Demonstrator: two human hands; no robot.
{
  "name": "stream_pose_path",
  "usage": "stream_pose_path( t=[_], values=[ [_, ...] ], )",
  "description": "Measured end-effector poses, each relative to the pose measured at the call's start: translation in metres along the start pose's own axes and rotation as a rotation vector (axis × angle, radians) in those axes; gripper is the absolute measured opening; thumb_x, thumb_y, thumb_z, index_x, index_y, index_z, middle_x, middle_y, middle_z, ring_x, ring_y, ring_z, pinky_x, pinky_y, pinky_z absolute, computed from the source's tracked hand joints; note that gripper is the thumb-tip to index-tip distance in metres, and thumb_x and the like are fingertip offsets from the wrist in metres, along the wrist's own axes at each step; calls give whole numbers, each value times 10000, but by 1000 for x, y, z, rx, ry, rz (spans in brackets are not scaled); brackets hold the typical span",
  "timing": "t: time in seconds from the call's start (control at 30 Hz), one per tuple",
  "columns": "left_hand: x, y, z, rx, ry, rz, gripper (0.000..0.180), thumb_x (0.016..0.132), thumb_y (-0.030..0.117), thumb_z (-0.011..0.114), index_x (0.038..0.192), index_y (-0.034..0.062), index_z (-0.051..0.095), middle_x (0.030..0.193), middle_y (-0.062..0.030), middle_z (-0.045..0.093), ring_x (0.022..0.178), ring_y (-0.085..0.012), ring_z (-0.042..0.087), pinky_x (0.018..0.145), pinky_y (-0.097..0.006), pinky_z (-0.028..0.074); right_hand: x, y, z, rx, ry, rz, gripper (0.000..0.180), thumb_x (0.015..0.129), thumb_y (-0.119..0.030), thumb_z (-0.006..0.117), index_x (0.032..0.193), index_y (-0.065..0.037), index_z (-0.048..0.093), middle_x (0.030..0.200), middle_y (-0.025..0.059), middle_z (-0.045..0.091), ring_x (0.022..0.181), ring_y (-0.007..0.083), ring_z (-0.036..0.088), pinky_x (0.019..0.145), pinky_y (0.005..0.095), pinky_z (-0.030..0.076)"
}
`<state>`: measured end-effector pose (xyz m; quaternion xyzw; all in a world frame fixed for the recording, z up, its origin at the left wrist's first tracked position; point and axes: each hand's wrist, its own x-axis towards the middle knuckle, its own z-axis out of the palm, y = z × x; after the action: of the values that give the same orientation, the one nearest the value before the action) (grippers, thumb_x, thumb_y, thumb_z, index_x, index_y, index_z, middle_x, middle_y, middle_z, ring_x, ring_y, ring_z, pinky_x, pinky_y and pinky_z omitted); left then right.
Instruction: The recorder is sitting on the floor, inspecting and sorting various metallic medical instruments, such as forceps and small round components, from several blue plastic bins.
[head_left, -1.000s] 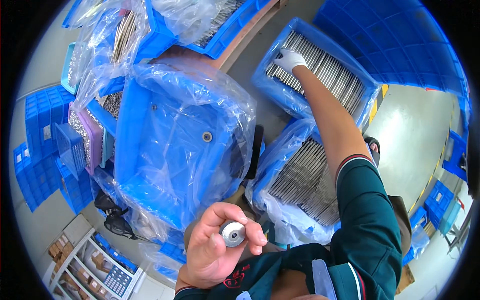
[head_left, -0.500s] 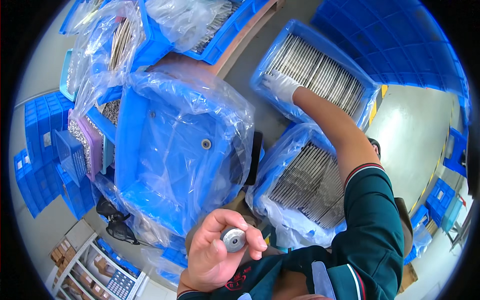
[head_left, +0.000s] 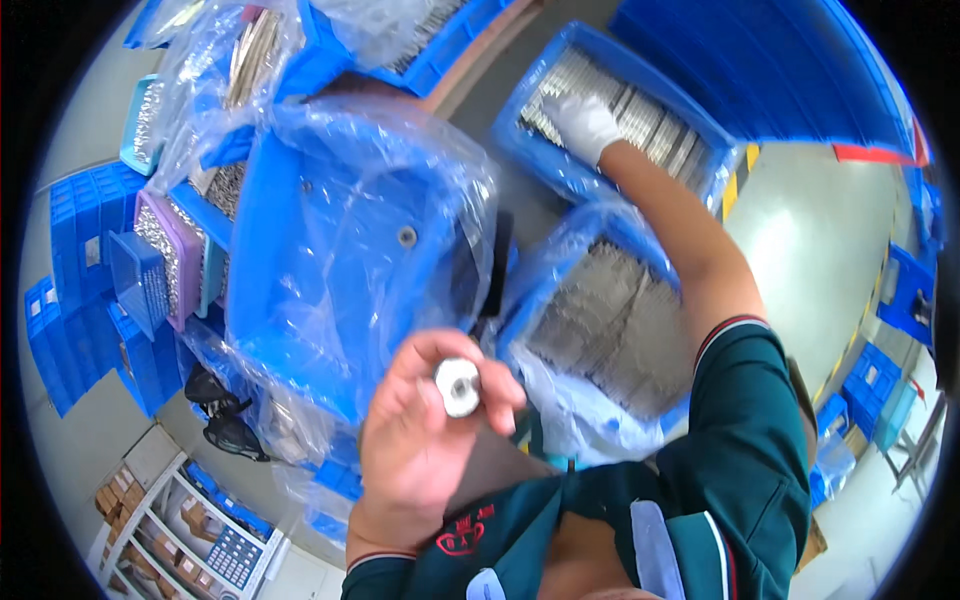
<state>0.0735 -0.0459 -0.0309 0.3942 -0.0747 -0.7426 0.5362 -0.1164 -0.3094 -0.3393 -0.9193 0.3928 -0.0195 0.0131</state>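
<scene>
Left hand (head_left: pixel 425 425) pinches a disc (head_left: pixel 458 387); grip of right hand (head_left: pixel 585 127) I cannot tell. A ring (head_left: pixel 407 236) lies in large box (head_left: pixel 262 215); many parts (head_left: pixel 650 115) remain.

Purple basket (head_left: pixel 187 265): filled with small shiny metal pieces, a blue basket (head_left: pixel 140 285) just beside it
Teal tray (head_left: pixel 131 125): upper left, similar pieces inside
Blue crates (head_left: pixel 75 230): stacked at the far left
White shelf (head_left: pixel 147 508): lower left, brown boxes (head_left: pixel 118 492) on it
Floor tape (head_left: pixel 737 185): striped yellow and black, on the grey floor (head_left: pixel 790 250)
Teal bin (head_left: pixel 893 418): far right, near blue bins (head_left: pixel 872 375)
</scene>
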Motion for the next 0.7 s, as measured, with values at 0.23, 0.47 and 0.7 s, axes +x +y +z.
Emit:
stream_pose_path(
  t=[0.23,0.47,0.7],
  values=[
    [-13,-8,-6,-8,-106,72,378,941,324,492,1155,13,485,979,-158,600,790,-216,541,709,-335,402,-106,-13,-127,294,188,372,314,848,-263,523,1100,-91,599,1031,148,630,927,333,602,799,398,483],
    [-24,-22,1,70,-72,80,252,887,272,596,994,44,578,950,-152,642,763,-169,592,710,-271,456,-250,-60,-121,379,35,871,352,800,-390,542,964,-97,647,851,173,658,846,358,628,773,419,491],
    [-32,-36,-6,139,-63,127,228,866,280,624,938,70,573,933,-137,654,745,-164,597,679,-260,444,-292,-166,-74,667,-425,1152,564,706,-443,607,1008,33,631,969,239,641,953,340,623,855,367,476]
  ],
)
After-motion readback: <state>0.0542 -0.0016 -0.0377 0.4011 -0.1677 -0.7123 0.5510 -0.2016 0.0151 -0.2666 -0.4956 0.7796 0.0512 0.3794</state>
